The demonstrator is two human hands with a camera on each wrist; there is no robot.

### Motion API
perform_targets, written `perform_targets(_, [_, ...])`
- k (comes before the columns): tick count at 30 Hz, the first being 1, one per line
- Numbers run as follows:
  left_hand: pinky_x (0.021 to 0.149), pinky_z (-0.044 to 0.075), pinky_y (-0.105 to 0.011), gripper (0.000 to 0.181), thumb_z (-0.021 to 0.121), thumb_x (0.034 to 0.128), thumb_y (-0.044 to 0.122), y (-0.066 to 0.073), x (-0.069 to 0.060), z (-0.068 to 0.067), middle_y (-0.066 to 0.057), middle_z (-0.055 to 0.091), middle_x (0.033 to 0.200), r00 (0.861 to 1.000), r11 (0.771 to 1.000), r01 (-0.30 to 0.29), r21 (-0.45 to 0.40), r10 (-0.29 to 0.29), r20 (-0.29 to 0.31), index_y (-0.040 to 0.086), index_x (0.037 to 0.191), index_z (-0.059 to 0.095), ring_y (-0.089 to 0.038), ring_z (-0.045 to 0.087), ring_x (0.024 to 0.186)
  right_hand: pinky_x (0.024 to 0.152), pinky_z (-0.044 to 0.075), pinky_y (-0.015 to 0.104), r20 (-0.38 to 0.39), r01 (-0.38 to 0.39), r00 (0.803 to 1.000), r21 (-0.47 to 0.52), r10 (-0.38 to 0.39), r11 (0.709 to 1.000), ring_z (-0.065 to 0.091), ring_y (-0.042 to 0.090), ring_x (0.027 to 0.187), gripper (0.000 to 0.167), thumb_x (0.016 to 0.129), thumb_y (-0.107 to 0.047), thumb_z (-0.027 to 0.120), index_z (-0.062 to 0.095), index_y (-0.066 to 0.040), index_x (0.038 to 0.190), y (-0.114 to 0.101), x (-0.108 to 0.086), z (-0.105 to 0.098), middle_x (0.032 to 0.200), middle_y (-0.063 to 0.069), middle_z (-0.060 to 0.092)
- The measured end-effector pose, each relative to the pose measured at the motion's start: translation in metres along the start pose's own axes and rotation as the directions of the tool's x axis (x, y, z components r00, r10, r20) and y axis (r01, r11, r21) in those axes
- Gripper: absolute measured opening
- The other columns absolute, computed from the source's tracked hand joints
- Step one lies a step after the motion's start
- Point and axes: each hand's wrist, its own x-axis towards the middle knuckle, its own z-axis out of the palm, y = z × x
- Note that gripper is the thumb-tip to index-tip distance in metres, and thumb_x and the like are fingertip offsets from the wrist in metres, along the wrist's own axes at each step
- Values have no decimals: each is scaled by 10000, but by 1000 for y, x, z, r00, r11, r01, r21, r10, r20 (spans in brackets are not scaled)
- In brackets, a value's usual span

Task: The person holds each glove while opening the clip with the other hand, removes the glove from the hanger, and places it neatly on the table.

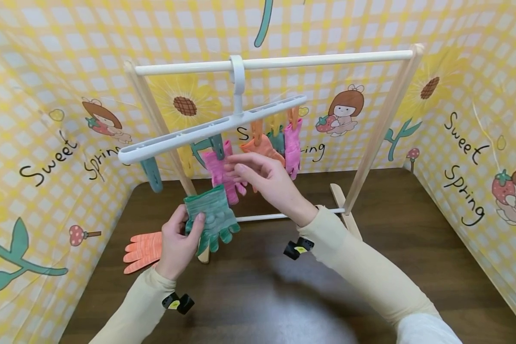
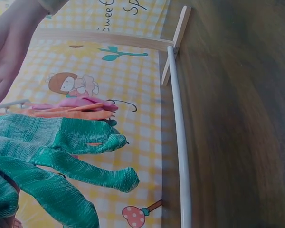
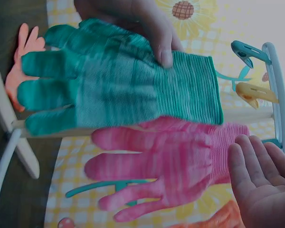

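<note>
My left hand (image 1: 181, 239) pinches a green glove (image 1: 212, 215) between thumb and fingers, its cuff up and its fingers hanging down. In the right wrist view the left thumb lies across the green glove (image 3: 118, 90) near the cuff. My right hand (image 1: 275, 184) is raised beside the hanger (image 1: 180, 137), fingers extended, close to a teal clip (image 1: 217, 146) from which a pink glove (image 1: 223, 172) hangs. No object shows in the right palm (image 3: 268, 185). Another teal clip (image 1: 152, 175) at the hanger's left end holds nothing; a yellow clip (image 3: 256, 93) shows between them.
The hanger hooks over the rack's white top bar (image 1: 327, 60). Toward its right end hang an orange glove (image 1: 262, 149), a green glove (image 1: 277, 142) and a pink glove (image 1: 292, 148). An orange glove (image 1: 143, 251) lies on the brown table (image 1: 258, 296) at left.
</note>
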Motion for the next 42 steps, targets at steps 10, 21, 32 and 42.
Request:
perform_targets(10, [656,508,-140,223,633,946,-107,-6,-8,-8,-121,741,906,999,996,34,84,-35,7,-23,1147,681,-12,650,753,986,557,392,-48,-60,997,8,61,998,692,320,1128,287,1073,-121,576,661,39,1296,18,-32,-31,1213,205,715])
perform_targets(21, [674,536,-141,217,660,959,-70,-9,-13,-9,-135,761,943,995,988,93,120,-96,20,20,1152,695,-29,674,767,964,569,400,-100,-113,988,15,114,993,701,314,1084,297,1086,-119,549,637,117,1242,36,-58,-52,1173,262,692])
perform_targets(32, [602,468,-126,191,674,929,-106,-15,-14,-6,-120,737,878,995,972,73,223,-85,47,-9,1094,682,-15,582,686,949,576,380,-111,-165,981,-33,160,986,705,281,1084,326,1094,-148,543,629,132,1237,45,-74,-63,1169,201,709])
perform_targets(42, [504,387,-173,166,702,946,-31,-21,-11,-5,22,670,797,996,952,-2,307,-26,86,86,1064,707,-54,502,582,956,573,414,-130,-216,969,-46,209,975,711,206,1070,285,1093,-122,533,633,95,1250,61,-89,-76,1204,209,699])
